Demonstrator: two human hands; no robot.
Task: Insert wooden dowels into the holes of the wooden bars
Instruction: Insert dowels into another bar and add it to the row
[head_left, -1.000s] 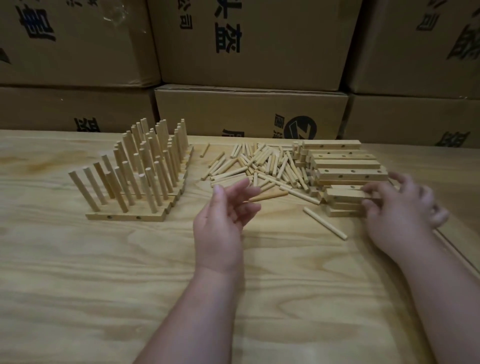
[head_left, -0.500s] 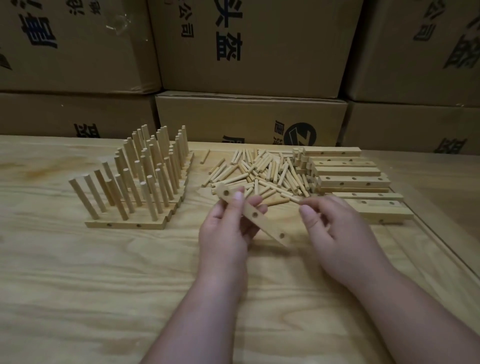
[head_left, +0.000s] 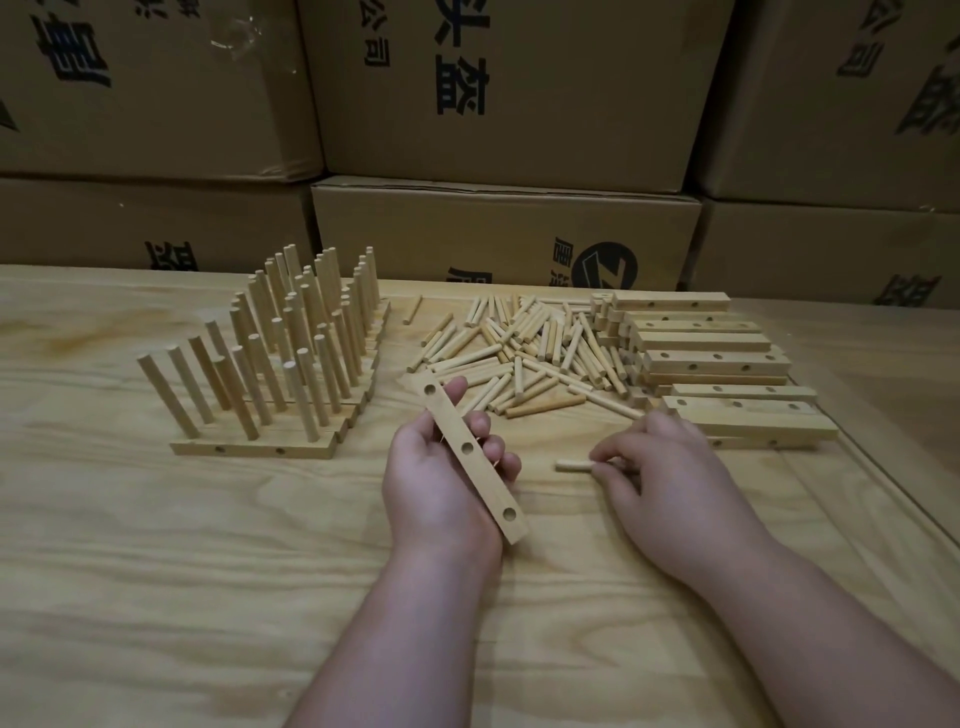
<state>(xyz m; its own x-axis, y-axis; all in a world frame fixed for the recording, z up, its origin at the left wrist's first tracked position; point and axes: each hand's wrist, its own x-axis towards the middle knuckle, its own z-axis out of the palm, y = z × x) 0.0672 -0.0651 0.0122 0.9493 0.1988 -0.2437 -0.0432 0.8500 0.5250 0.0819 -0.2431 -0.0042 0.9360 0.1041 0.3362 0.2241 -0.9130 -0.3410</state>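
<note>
Cardboard boxes (head_left: 498, 93) with dark printed characters are standing stacked behind a pale wooden bench (head_left: 156, 571); all are closed, so their contents cannot be told.

Left hand (head_left: 441, 483) is holding a bar (head_left: 474, 460) across the palm, fingers curling round its far edge. Bar is lying diagonally, holed face up, three empty holes showing, its near end projecting past the heel of the hand.

Right hand (head_left: 670, 473) is pinching a dowel (head_left: 571, 465) between thumb and fingertips. Dowel is pointing left toward the bar, apart from it, just above the bench.

Far left on the bench, finished bars (head_left: 249, 448) are sitting side by side in a block, dowels standing upright in them. Two side holes are showing on the nearest one.

Centre back, a loose pile of dowels (head_left: 519, 353) is lying flat. One stray dowel (head_left: 412, 310) is lying between the pile and the finished block.

Right of the pile, a stack of empty bars (head_left: 717, 358) is lying lengthwise, touching the pile's edge, just beyond the right hand.
</note>
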